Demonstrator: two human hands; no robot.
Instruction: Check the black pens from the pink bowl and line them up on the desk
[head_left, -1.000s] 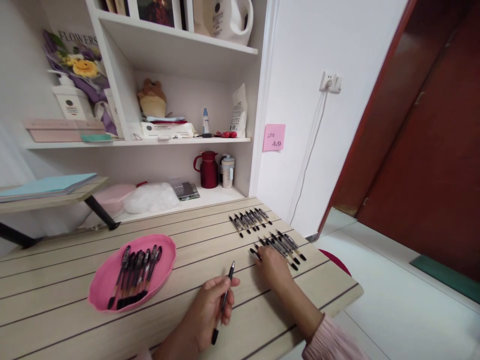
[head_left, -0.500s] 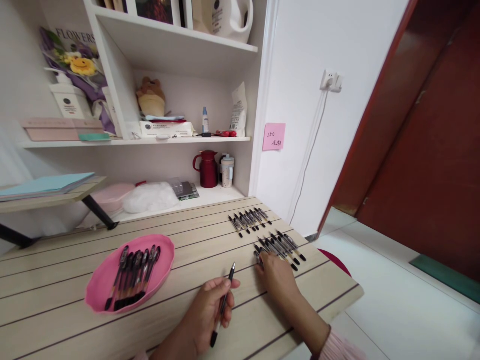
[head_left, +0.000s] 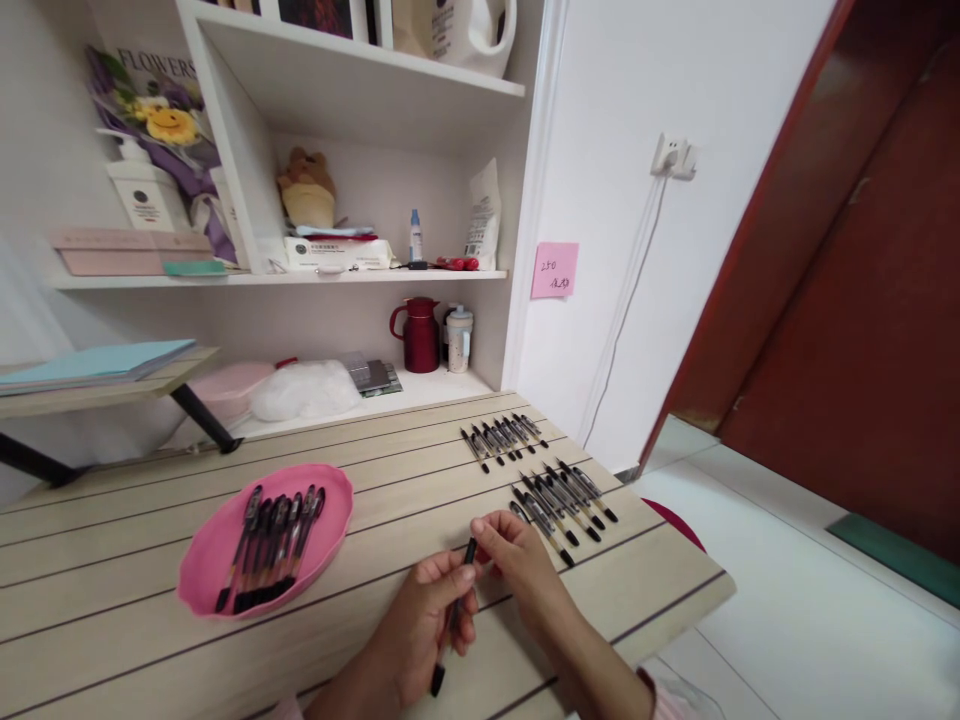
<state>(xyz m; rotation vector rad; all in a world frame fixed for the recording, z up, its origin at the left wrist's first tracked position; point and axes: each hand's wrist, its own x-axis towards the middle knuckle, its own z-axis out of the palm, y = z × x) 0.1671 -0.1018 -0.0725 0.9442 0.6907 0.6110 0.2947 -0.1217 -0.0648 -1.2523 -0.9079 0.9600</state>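
My left hand (head_left: 424,625) is closed round a black pen (head_left: 455,618) that points up and away from me over the wooden table (head_left: 150,640). My right hand (head_left: 517,565) pinches the top end of that same pen with thumb and fingertips. Just right of my hands lies a row of several black pens (head_left: 564,500) on the table, and a second row of pens (head_left: 504,438) lies behind it. A pink oval tray (head_left: 214,555) with several black pens (head_left: 276,532) in it sits to the left.
White shelves (head_left: 352,280) at the back carry a red jug (head_left: 417,336), a white cup, bottles, packets and a plush toy. A pink sticky note (head_left: 554,270) hangs on the wall. The table's right edge drops off beside a red door (head_left: 862,330).
My right hand has left the near row of pens and come back left to pinch the tip of the pen in my left hand. The left hand stayed put.
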